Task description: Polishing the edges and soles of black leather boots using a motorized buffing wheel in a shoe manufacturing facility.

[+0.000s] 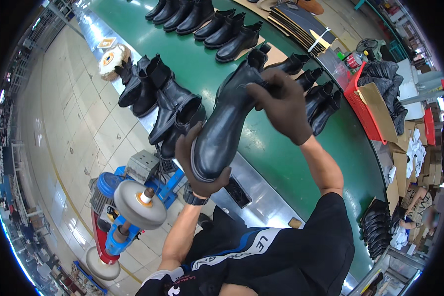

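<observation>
Long green conveyor belt (281, 153) runs from 11 o'clock down to 4 o'clock, biggest thing in view, w/ a steel edge strip along its left side. Pale tiled floor (69, 113) fills the 9 o'clock side. At 7 o'clock, blue-and-red buffing machine (114, 217) w/ round grey polishing wheels (139, 203), one near the person's left elbow, another lower by the rim. At 2 o'clock, red plastic crate (362, 111) holding brown cardboard, just off the belt's right edge. Rows of black ankle boots (209, 22) stand on the belt at 12 o'clock; another cluster (155, 98) sits on the belt edge at 10 o'clock, more at 1 o'clock behind the raised hand.

Centre: black leather ankle boot w/ elastic side panel (222, 128), held up over the belt, tilted, toe low toward 7 o'clock, shaft up toward 1 o'clock. Left hand (197, 165) wraps under the toe and sole, fingers curled tight. Right hand (281, 108) closed on the shaft opening from above. Black wristwatch (195, 199) on left wrist.
</observation>
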Action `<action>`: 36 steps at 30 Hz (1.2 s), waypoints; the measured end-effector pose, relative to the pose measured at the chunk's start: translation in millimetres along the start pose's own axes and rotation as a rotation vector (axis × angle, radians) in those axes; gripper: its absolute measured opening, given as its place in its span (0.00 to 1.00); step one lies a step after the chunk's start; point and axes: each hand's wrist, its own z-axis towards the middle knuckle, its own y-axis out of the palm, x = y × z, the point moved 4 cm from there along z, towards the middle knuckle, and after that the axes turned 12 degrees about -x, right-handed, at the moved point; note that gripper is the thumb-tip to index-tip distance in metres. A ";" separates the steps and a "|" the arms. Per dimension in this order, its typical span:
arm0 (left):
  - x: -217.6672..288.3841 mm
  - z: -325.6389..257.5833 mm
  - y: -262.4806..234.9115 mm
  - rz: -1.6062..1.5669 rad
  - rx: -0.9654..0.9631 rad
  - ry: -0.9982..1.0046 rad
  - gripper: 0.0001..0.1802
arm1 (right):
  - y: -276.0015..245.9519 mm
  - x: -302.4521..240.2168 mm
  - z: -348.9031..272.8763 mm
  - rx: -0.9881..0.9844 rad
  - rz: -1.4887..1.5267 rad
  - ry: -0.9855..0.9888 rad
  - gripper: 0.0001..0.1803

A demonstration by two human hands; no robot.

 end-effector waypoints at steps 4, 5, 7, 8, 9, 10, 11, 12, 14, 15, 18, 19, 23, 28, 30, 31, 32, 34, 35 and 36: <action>2.2 -9.4 -26.0 -0.671 0.504 -0.140 0.43 | 14.1 -32.4 3.8 -0.071 0.146 -0.236 0.10; -12.4 -16.8 -33.0 -0.565 0.473 -0.222 0.42 | 13.1 -41.1 8.3 -0.047 0.146 -0.386 0.12; -21.5 -27.8 -51.3 -0.412 0.489 -0.327 0.41 | -26.8 -17.7 38.5 0.319 -0.173 -0.523 0.11; -24.0 -26.0 -52.6 -0.940 0.597 -0.372 0.38 | -53.5 13.8 59.9 0.558 -0.154 -0.551 0.09; -24.0 -26.0 -52.1 -1.467 0.693 -0.376 0.36 | -81.0 54.0 88.7 0.663 -0.125 -0.469 0.08; -27.3 -27.5 -53.9 -1.460 0.708 -0.360 0.36 | -126.0 110.5 119.5 0.662 -0.260 -0.330 0.15; -36.1 -38.2 -56.0 -1.249 0.727 -0.406 0.34 | -147.1 166.4 147.8 0.590 -0.564 -0.145 0.23; -41.6 -43.0 -54.3 -1.071 0.723 -0.451 0.33 | -193.4 252.3 168.6 0.332 -0.858 0.090 0.29; -19.9 -32.0 -64.7 -1.431 0.724 -0.444 0.35 | -181.6 344.4 166.6 -0.059 -1.329 0.405 0.33; -16.1 -47.0 -76.3 -1.296 0.751 -0.420 0.36 | -95.1 325.3 161.9 -0.309 -1.425 0.543 0.31; 3.5 -50.7 -91.0 -1.169 0.691 -0.369 0.40 | -60.5 279.3 151.9 -0.558 -1.477 0.715 0.28; 6.0 -39.4 -91.9 -1.095 0.579 -0.339 0.42 | -125.3 334.0 156.3 -0.519 -1.483 0.764 0.28; 9.6 -50.2 -102.0 -1.022 0.510 -0.264 0.45 | -73.8 306.7 150.3 -0.861 -1.485 0.773 0.25; 13.0 -55.3 -111.6 -1.196 0.357 -0.097 0.40 | 17.7 162.9 47.7 -0.890 -0.544 0.078 0.41; 5.6 -60.7 -108.7 -1.302 0.357 -0.094 0.39 | 57.8 74.2 -13.5 -1.063 -0.211 0.095 0.51; 4.9 -66.5 -107.8 -1.369 0.377 -0.084 0.39 | 71.8 44.1 -36.8 -1.111 -0.088 0.063 0.52; 0.0 -69.2 -101.8 -1.409 0.345 -0.107 0.39 | 78.6 27.0 -56.9 -1.129 0.044 -0.022 0.53; -11.3 -79.9 -93.8 -1.512 0.516 -0.164 0.38 | 80.5 -8.1 -83.8 -0.997 0.047 0.076 0.55; -16.5 -90.1 -86.6 -1.614 0.554 -0.117 0.35 | 86.2 -20.6 -96.7 -0.957 0.054 0.109 0.55; -19.0 -88.6 -81.4 -1.649 0.508 -0.150 0.35 | 90.2 -31.5 -102.9 -0.860 -0.054 0.054 0.56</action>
